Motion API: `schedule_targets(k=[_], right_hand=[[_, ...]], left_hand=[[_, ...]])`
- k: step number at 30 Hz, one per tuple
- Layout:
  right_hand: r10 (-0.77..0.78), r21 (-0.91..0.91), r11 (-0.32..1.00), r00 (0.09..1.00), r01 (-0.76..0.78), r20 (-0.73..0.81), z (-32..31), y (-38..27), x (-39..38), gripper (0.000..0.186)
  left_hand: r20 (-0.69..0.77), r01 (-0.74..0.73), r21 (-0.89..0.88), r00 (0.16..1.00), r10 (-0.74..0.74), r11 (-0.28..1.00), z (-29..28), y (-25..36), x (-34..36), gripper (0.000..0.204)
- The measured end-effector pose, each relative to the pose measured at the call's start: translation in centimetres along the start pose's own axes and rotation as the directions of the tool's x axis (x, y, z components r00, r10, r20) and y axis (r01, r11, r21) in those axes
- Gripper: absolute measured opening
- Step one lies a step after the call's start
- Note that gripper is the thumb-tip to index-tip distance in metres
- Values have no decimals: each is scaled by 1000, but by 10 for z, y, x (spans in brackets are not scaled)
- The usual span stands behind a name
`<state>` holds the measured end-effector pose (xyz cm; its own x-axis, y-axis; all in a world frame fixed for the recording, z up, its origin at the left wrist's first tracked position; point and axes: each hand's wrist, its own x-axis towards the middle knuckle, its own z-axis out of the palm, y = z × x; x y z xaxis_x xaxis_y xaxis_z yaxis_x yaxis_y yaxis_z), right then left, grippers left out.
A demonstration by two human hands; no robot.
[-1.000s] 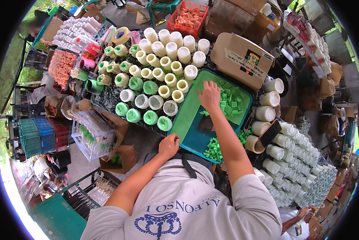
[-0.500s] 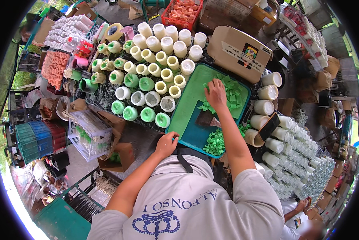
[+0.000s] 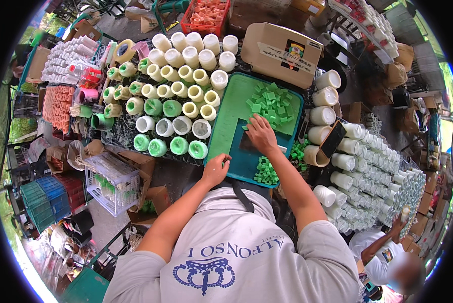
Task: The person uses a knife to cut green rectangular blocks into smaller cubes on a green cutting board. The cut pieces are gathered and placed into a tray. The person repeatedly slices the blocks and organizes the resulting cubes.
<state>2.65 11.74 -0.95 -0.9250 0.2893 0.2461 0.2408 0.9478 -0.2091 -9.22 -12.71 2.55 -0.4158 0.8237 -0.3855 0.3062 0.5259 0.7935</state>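
A teal tray (image 3: 251, 179) holds a flat green slab (image 3: 224, 111), loose green cubes (image 3: 274, 101) at the back and a pile of small green pieces (image 3: 266, 174) at the front. My right hand (image 3: 259, 129) is over the tray, fingers bent and slightly apart at the cubes' lower edge, partly covering a dark flat scraper (image 3: 247, 144). My left hand (image 3: 217, 166) rests at the tray's front-left rim with curled fingers; whether it holds anything is hidden.
Rows of cream, white and green candles (image 3: 178, 88) stand left of the tray. A cardboard box (image 3: 269, 55) sits behind it. White cylinders (image 3: 345, 161) and a dark phone-like slab (image 3: 332, 139) are at right. A white plastic crate (image 3: 112, 184) sits left. A co-worker (image 3: 378, 252) is at lower right.
My right hand has moved down from the green cubes toward the tray's middle. The co-worker at lower right has come further into view, raising a hand with a pale object.
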Motion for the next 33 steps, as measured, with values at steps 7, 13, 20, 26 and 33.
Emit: schedule_targets(k=[7, 13, 20, 26, 33], right_hand=[[323, 27, 946, 945, -322, -45, -63, -7, -53, 26], [423, -50, 906, 901, -420, 98, -57, -9, -91, 36], [448, 127, 882, 891, -454, 76, -35, 4, -83, 45], [592, 396, 700, 793, -595, 143, -57, -3, -85, 38], [720, 635, 421, 664, -648, 202, -65, 12, -114, 40]], left_hand=[[-154, -137, -3, 979, 135, 991, 26, 17, 46, 34], [-311, -91, -17, 947, 81, 996, 83, 45, 106, 65], [-147, 136, 10, 980, -133, 991, 91, 65, 138, 78], [-126, -51, 50, 990, 57, 997, 88, 67, 130, 75], [-150, -176, -383, 981, 127, 907, 49, 98, 145, 50]])
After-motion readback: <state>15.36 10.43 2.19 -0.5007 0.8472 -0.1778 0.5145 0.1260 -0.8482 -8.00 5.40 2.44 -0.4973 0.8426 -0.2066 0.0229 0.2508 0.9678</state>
